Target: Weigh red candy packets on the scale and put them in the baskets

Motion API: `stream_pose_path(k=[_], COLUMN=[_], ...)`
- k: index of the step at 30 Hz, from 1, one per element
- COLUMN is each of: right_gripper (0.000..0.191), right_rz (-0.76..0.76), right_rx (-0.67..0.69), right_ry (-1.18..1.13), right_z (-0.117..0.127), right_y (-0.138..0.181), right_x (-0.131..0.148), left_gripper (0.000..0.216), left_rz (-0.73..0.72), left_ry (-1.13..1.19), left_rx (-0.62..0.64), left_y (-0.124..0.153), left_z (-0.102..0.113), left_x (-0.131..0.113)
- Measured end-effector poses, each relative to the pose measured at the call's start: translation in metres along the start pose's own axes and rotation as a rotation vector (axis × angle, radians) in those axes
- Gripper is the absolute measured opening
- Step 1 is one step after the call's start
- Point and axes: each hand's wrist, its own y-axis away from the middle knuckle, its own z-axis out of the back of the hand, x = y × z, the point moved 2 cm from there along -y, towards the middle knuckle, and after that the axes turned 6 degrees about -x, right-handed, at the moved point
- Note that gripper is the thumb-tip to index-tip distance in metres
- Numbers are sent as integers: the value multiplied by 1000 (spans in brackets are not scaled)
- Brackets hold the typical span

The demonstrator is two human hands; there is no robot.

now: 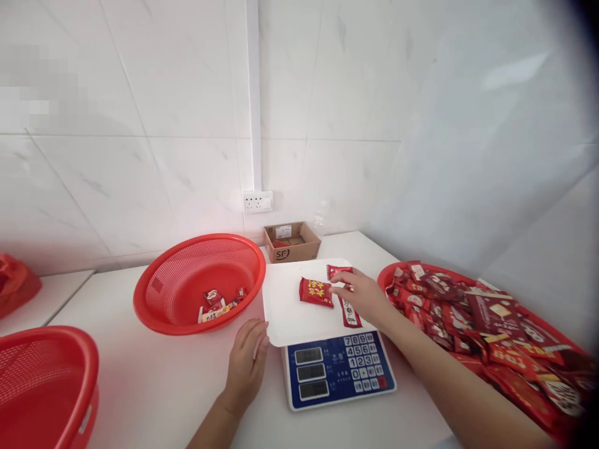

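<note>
A white tray (285, 312) rests on top of a blue and white digital scale (339, 368). On it lie a red snack packet with yellow lettering (317, 292), a narrow red and white packet (350, 315) and a small red packet (337, 270). My right hand (360, 296) hovers over them, thumb and fingers apart, fingertips close by the yellow-lettered packet's right edge; its palm partly covers the others. My left hand (248, 362) is beside the tray's near left corner, fingers loosely bent with nothing seen in them, fingertips at the rim.
A red mesh basket (163, 268) with several packets stands left of the tray. At right, another red basket (390, 271) is heaped with packets. A cardboard box (292, 251) is against the wall behind, below a socket (257, 201). A red basket (70, 349) fills the near left.
</note>
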Motion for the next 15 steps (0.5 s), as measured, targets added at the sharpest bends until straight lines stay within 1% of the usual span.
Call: stream_pose_path(k=[2, 4, 8, 12, 15], right_gripper=[19, 23, 28, 31, 33], right_rz=[-20, -36, -48, -65, -51], right_rx=[-117, -183, -162, -184, -109], right_ry=[-57, -91, -98, -92, -121], right_z=[6, 9, 2, -1, -1], right_y=[-2, -3, -3, -1, 3], right_x=[0, -1, -7, -18, -28], left_gripper=[28, 28, 28, 27, 26], left_rz=[19, 21, 5, -36, -59], left_ry=[7, 12, 13, 8, 5], left_rx=[7, 11, 11, -18, -35], left_y=[1, 1, 2, 2, 1], left_z=[-1, -1, -1, -1, -1], left_x=[1, 2, 2, 2, 2])
